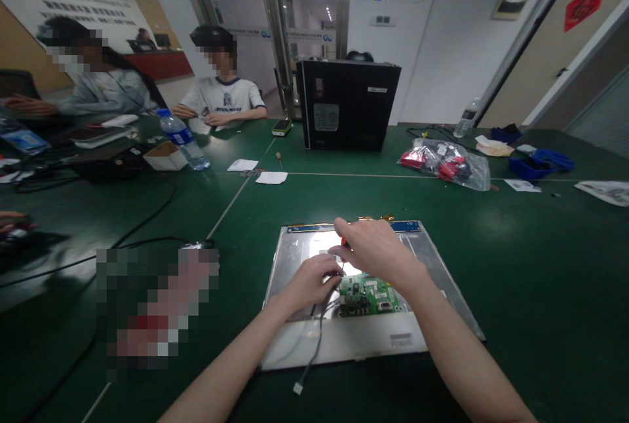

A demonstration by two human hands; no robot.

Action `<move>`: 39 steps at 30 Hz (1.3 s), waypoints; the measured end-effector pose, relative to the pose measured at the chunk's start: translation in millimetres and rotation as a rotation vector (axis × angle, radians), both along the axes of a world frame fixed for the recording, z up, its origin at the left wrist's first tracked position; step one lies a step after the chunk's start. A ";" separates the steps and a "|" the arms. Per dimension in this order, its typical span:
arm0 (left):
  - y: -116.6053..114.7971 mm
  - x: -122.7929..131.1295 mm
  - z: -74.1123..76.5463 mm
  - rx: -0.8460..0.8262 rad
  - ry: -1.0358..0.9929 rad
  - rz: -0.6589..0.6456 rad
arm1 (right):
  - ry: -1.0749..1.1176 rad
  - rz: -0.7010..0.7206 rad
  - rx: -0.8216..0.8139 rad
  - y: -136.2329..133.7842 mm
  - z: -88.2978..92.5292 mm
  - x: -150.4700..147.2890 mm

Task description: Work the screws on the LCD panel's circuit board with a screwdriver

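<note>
A flat display panel (442,279) with a metal back lies in front of me on the table. On it sits a green circuit board (368,295), partly covered by my forearm. My right hand (376,249) is closed around the red handle of a screwdriver (343,240), held upright with its thin shaft pointing down near the board's upper left corner. Beside that shaft, my left hand (312,282) has its fingers pinched together at the board's edge; what they grip is hidden. A grey cable (318,341) with a white plug runs from there over the panel's front edge.
A black computer case (348,105) stands across the green table (540,266). Bagged red parts (447,162) and blue trays (529,167) lie right of it. Water bottle (184,139) and black cables (147,217) are at left. Two people (223,86) sit at the far left side.
</note>
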State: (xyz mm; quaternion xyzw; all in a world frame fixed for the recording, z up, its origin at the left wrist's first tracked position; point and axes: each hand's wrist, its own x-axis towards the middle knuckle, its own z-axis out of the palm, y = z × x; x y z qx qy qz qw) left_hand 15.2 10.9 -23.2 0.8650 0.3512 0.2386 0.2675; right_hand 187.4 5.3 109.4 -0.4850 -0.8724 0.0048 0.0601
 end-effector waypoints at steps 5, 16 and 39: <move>0.0 0.5 -0.4 0.005 -0.035 -0.005 | 0.082 0.093 -0.037 -6.6 3.2 4.4; 1.7 -1.0 -3.3 0.012 0.010 -0.010 | -0.024 -0.054 -0.028 -8.7 4.5 1.2; 2.1 -0.8 -4.8 0.005 0.016 -0.001 | -0.016 -0.030 -0.025 -14.6 4.9 -5.9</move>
